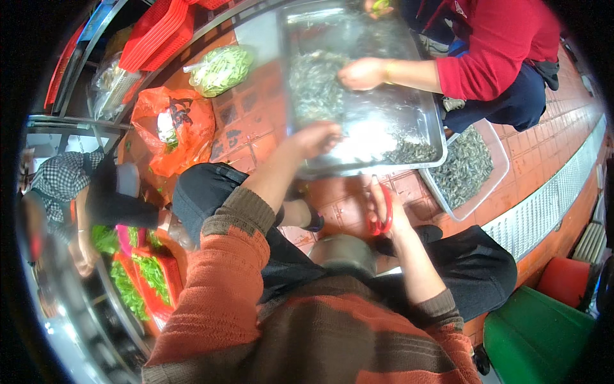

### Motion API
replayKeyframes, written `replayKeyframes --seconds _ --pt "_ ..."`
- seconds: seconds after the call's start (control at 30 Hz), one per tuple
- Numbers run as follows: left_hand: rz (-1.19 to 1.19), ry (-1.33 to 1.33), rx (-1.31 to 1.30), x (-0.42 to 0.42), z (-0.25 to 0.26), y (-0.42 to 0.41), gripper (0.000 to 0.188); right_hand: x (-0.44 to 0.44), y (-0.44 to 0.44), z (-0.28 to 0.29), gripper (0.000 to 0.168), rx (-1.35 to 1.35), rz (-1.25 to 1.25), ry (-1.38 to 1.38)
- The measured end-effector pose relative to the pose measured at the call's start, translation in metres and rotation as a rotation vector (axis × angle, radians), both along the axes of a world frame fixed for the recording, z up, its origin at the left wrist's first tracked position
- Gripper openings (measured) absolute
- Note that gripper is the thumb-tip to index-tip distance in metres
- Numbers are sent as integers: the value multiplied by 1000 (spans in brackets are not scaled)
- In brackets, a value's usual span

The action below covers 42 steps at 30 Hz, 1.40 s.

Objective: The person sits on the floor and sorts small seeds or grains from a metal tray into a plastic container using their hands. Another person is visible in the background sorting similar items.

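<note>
Scissors with red handles (385, 211) are in my right hand (389, 209), below the near edge of a large metal tray (371, 169). My left hand (319, 139) is over the tray's near left part, its fingers curled; whether something small is between them is too blurred to tell. Raw shrimp (314, 86) lie heaped in the tray's left part, and a smaller pile (412, 151) sits at its near right corner. A co-worker's hand (362, 74) reaches to the heap; another hand at the top holds something yellow-green. A metal pot (343, 254) stands between my legs.
A clear plastic tub of shrimp (463, 165) stands right of the tray. Left are an orange plastic bag (192, 125), a bag of cut green vegetables (223, 69), stacked red baskets (158, 36) and another person (64, 182) near leafy greens. A green bin (537, 336) stands lower right.
</note>
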<state>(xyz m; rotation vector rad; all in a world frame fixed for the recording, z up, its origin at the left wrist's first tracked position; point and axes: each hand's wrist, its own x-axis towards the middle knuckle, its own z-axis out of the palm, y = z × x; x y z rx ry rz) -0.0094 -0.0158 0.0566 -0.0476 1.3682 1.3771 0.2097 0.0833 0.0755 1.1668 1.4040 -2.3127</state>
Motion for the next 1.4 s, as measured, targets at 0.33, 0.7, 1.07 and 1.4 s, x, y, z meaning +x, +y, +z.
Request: replayKeyframes --seconds 0.33,0.7,1.07,1.4 --pt "11 -56 104 13 -18 3 15 0 -1 1 48 106 139 54" --pt "-212 128 4 27 -15 7 16 -1 -4 10 47 234 218 3" --pt "-212 912 -433 -12 -87 -5 13 0 4 -1 39 134 -102 -18" --pt "-30 578 164 40 -106 53 22 -2 9 9 40 130 -154 -28"
